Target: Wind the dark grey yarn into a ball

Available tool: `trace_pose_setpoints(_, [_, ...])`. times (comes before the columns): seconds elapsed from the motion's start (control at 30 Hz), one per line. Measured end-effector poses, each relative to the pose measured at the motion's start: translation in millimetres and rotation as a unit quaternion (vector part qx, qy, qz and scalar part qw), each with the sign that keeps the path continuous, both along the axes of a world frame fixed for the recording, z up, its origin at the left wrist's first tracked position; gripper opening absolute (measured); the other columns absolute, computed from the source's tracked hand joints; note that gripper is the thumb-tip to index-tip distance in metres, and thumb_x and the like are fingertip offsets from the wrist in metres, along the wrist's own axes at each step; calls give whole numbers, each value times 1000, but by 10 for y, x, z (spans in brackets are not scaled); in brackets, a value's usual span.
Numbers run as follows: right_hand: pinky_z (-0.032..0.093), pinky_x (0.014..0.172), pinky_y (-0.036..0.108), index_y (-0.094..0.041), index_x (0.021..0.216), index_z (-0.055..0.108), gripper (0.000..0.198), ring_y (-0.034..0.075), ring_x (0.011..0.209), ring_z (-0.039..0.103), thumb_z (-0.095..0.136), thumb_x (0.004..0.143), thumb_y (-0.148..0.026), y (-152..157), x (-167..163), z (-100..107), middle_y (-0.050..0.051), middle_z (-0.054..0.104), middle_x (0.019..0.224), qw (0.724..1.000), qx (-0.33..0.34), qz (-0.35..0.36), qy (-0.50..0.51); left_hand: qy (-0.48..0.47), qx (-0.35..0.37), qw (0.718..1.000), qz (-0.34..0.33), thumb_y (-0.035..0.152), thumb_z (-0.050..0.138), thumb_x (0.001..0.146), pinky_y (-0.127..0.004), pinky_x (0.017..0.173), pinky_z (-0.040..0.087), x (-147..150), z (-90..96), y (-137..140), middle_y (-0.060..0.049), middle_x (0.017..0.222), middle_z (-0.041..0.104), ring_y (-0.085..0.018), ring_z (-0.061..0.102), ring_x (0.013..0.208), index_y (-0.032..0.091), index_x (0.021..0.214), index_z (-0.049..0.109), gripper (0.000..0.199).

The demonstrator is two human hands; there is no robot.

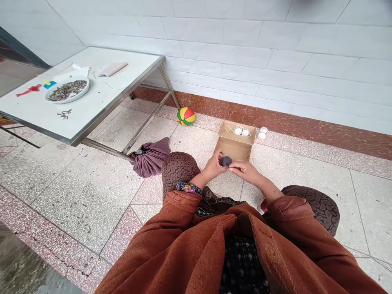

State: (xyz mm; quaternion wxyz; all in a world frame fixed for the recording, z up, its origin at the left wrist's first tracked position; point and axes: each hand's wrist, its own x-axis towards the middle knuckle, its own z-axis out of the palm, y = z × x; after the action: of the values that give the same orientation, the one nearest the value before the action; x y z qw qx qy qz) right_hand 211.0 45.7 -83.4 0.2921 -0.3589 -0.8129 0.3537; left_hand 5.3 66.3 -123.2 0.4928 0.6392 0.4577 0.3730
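My left hand (214, 165) is closed around a small dark purple ball of yarn (226, 161), held in front of my knees. Close against its right side, the fingers of my right hand (246, 170) are pinched together; any strand between them is too fine to see. Just beyond my hands, an open cardboard box (235, 152) lies on the floor, partly hidden by them. White balls (238, 130) with loose white string rest in its far part. More white balls (261, 133) sit on the floor to the right of the box.
A colourful ball (185, 116) lies by the wall near the table leg. A gathered purple cloth bag (151, 157) is left of my knee. The white table (92, 118) bears a dish (87, 87) of seeds, a red item (29, 90) and a folded cloth (113, 68).
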Motion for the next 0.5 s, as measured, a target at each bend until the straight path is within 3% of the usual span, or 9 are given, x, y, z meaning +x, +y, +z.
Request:
trace_pose_setpoints(0.1, [50, 75, 32, -23, 92, 72, 29, 20, 77, 63, 55, 101, -45, 83, 40, -10, 5, 66, 82, 997, 25, -72, 17, 11, 0, 997, -78, 11, 75, 62, -34, 83, 48, 9, 22, -56, -2, 102, 61, -16, 59, 86, 22, 153, 36, 99])
trace_pose_setpoints(0.2, [51, 80, 34, -23, 91, 71, 27, 21, 83, 65, 54, 100, -41, 161, 62, -139, 5, 70, 85, 987, 23, -156, 27, -83, -47, 987, -131, 16, 79, 63, -32, 84, 47, 20, 54, -79, -2, 102, 60, -16, 60, 90, 25, 154, 34, 102])
trace_pose_setpoints(0.33, [52, 80, 34, -23, 89, 70, 23, 22, 82, 67, 52, 98, -35, 154, 12, -354, 4, 73, 85, 985, -29, -170, 3, -226, -93, 967, -73, 26, 84, 66, -33, 90, 46, 20, 72, -43, -1, 105, 60, -15, 61, 95, 28, 151, 36, 98])
trace_pose_setpoints(0.5, [53, 83, 36, -23, 92, 71, 26, 23, 89, 69, 51, 101, -38, 45, -59, -432, 6, 74, 93, 992, -33, -119, -31, -254, -101, 962, 1, 31, 84, 68, -34, 93, 45, 26, 73, -25, 0, 98, 58, -15, 59, 93, 25, 145, 41, 88])
